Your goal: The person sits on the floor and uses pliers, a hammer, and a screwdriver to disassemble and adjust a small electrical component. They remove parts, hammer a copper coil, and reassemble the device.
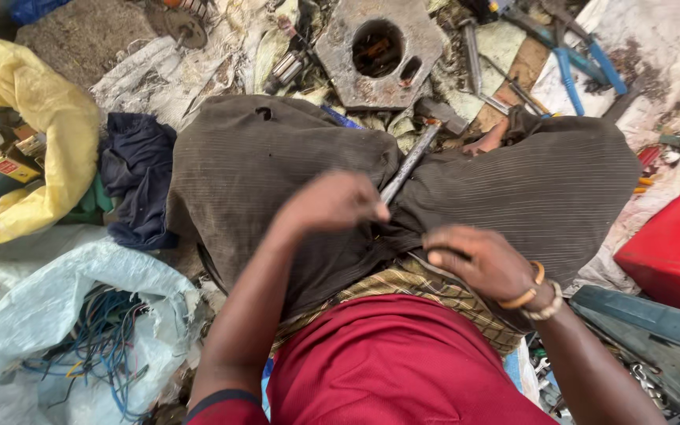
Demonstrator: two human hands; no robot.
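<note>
Head view: my left hand [332, 203] is clenched on the hammer [419, 149] handle, its head pointing up-right over my lap; my right hand [478, 260] pinches my trousers [277, 157]; small yellow-red boxes [9, 157] sit far left.

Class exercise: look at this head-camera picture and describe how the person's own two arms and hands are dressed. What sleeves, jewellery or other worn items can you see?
Both forearms are bare. The left arm ends in a short red sleeve with a dark band at its hem. The right hand has two bangles at the wrist: one orange, one pale and beaded-looking. The left hand shows no rings or bands.
</note>
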